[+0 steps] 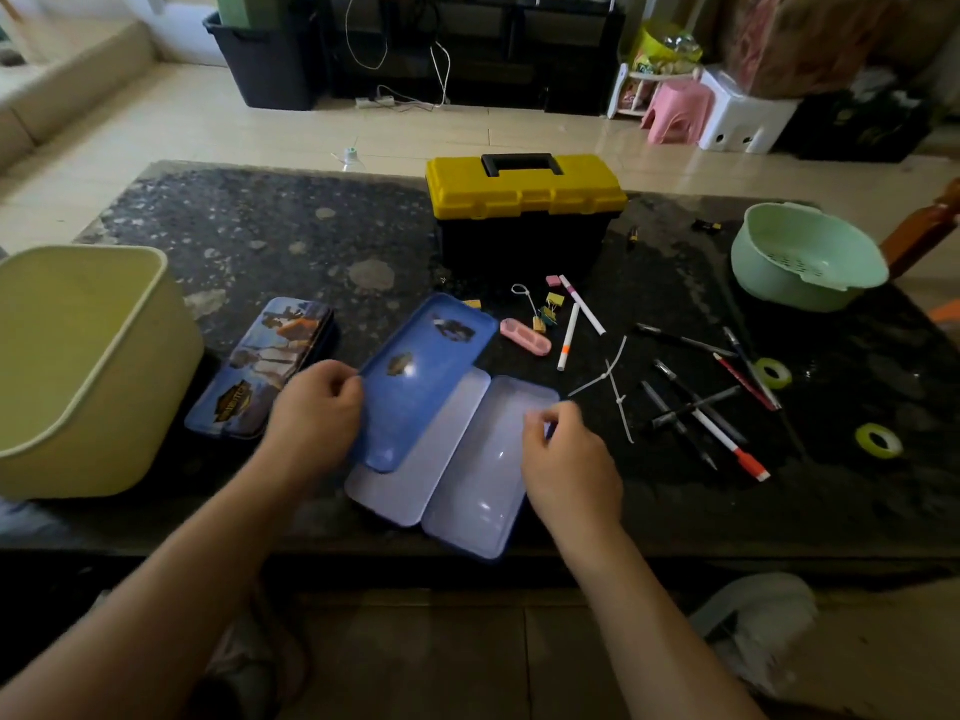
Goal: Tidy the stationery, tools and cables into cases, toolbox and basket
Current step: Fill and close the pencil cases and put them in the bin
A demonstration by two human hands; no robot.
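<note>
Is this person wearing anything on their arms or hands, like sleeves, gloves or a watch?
Nothing shows. The left hand and right hand have no gloves, and both arms are uncovered right to the picture's edge, with no sleeve cuffs in view. No watch, bracelet or ring is visible on the wrists or fingers.
</note>
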